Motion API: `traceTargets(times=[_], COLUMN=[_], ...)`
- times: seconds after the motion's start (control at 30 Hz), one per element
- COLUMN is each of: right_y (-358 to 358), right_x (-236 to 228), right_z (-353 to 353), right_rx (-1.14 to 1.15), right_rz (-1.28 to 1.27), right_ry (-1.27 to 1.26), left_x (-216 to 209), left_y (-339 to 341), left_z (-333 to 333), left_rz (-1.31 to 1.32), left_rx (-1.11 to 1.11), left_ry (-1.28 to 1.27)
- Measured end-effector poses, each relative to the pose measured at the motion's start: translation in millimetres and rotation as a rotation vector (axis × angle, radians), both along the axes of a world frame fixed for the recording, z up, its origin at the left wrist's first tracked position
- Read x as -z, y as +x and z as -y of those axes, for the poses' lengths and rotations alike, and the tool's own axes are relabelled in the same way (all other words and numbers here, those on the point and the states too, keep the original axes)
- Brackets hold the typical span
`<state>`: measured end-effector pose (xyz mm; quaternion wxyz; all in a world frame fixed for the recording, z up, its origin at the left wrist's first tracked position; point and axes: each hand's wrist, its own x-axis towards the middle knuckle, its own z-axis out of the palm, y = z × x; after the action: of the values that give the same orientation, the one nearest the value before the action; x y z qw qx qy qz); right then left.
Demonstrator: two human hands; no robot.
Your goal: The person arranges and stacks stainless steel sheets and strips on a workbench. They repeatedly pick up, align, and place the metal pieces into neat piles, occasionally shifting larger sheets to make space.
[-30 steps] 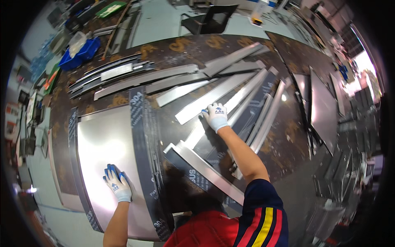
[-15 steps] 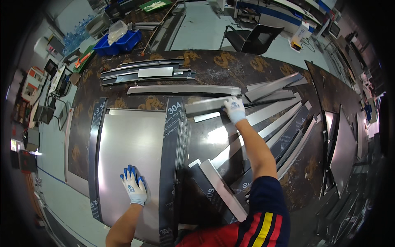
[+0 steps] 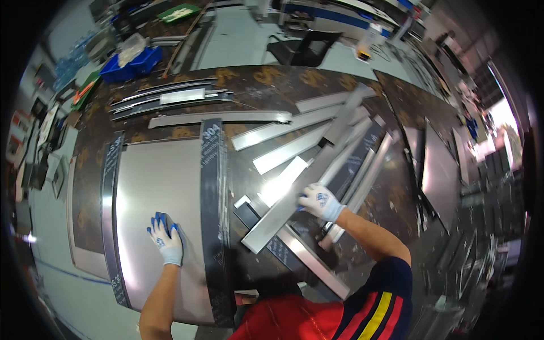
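My left hand [image 3: 165,240], in a white glove with blue fingertips, lies with fingers spread on a broad bare metal panel [image 3: 158,170]. Dark film-covered flanges run along both long sides of the panel. My right hand [image 3: 321,203], gloved alike, grips the right edge of a long metal strip [image 3: 276,223]; its thumb and fingertips are partly hidden. This strip slants from near me up to the far right, crossing over other strips. Beneath its near end, a film-covered angled strip [image 3: 314,260] slants the other way.
Several loose metal strips [image 3: 266,132] fan out on the dark patterned table [image 3: 249,79]. A stack of narrow profiles [image 3: 181,96] lies at the far left. Beyond stand a blue bin [image 3: 133,63] and a black chair [image 3: 306,48]. More metal panels [image 3: 439,175] lie at the right.
My right hand has come back toward me from the far strips, and a long strip now slants across the pile under it. My left hand stays on the panel. The view has turned right.
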<state>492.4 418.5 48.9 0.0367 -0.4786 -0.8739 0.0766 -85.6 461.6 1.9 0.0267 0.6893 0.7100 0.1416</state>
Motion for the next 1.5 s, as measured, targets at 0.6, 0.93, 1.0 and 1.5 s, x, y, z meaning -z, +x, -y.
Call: traceTargets(times=[0.6, 0.93, 1.0, 1.5], right_y=[-359.6, -538.8, -586.5, -1032.3], right_x=[8.8, -90.9, -115.8, -18.3], right_z=[344.9, 309.6, 292.8, 70.7], right_rx=[0.999, 0.717, 0.560, 0.562], right_rz=[-1.373, -1.752, -1.744, -1.583], right_ry=[-0.157, -0.316, -0.354, -0.444], left_x=[-125.9, -133.1, -133.4, -88.7], left_y=[-89.8, -207.2, -236.8, -530.7], left_z=[332.6, 415.6, 424.4, 357.1], left_rz=[1.223, 1.126, 1.213, 1.379], left_rx=[0.454, 0.484, 0.480, -0.075], left_ry=[-0.985, -0.413, -0.339, -0.142])
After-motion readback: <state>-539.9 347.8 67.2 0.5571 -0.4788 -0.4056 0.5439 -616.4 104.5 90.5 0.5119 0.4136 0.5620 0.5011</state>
